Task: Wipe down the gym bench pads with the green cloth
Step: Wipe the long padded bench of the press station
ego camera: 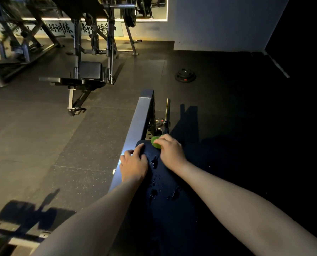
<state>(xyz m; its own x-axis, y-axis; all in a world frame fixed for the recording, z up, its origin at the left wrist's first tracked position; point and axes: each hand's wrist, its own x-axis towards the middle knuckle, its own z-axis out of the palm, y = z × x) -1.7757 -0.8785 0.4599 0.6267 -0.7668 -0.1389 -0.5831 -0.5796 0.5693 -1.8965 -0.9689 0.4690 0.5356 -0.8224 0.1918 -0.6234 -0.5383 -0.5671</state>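
A dark bench pad point(165, 183) runs from the lower middle up toward the centre, with water droplets shining on it. My right hand point(170, 150) holds the bunched green cloth point(155, 141) against the pad's far end; only a small green part shows past the fingers. My left hand point(133, 161) rests on the pad's left edge, fingers curled over it, just left of the right hand.
A grey steel frame beam point(139, 119) runs along the pad's left side. A barbell sleeve point(167, 113) stands beyond the pad. A weight plate point(185, 75) lies on the rubber floor. Another bench machine point(85, 74) stands at the upper left. The right side is very dark.
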